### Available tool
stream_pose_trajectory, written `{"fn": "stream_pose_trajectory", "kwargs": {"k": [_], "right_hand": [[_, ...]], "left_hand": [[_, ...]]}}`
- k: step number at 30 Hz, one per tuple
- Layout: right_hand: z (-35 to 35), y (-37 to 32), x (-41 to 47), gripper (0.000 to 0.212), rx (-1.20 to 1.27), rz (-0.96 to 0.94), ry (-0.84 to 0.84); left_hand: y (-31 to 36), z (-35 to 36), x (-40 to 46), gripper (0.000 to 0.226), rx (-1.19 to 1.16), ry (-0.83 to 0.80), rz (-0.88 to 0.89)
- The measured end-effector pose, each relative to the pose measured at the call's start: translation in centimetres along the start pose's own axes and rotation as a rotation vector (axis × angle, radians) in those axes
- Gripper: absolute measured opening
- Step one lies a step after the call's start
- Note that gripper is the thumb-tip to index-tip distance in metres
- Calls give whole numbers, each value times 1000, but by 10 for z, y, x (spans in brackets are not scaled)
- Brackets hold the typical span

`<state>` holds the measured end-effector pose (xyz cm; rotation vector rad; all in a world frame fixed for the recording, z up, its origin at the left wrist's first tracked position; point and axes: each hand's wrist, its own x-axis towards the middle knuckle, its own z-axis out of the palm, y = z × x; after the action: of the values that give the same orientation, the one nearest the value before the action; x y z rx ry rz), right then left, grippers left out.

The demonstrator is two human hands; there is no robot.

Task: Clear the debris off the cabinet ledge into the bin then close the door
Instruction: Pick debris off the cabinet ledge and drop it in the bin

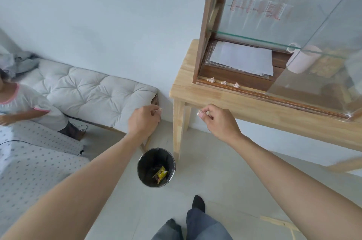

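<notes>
Three small crumpled pinkish scraps lie in a row on the dark wood cabinet ledge [248,90]: one [211,80] at the left, one [224,83] in the middle, one [236,85] at the right. My right hand [217,120] hangs below the table edge, fingers pinched on another scrap [200,112]. My left hand [146,120] is closed on a small scrap [159,110] too. Both hands are above and behind the round black bin [145,169] on the floor, which holds a yellow wrapper. The glass door [321,53] stands open toward me.
The cabinet sits on a light wooden table [235,106] against the white wall. Inside are papers [242,57], a white roll and glasses on a glass shelf. A cushioned bench [88,89] and a seated person [25,106] are at left. My feet are at the bottom.
</notes>
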<state>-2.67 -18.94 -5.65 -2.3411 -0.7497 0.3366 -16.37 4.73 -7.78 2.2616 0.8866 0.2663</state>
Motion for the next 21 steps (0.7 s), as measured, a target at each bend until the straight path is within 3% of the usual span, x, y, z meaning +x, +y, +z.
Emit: {"fn": "stream_pose_trajectory", "kwargs": {"k": [10, 16, 21], "right_hand": [[128, 22, 8, 19, -98, -38, -334], [236, 75, 25, 17, -133, -19, -515], [342, 133, 36, 16, -198, -35, -598]], "left_hand": [[-115, 54, -38, 25, -12, -55, -319], [-199, 129, -50, 21, -57, -73, -529], [-276, 206, -45, 20, -23, -139, -582]]}}
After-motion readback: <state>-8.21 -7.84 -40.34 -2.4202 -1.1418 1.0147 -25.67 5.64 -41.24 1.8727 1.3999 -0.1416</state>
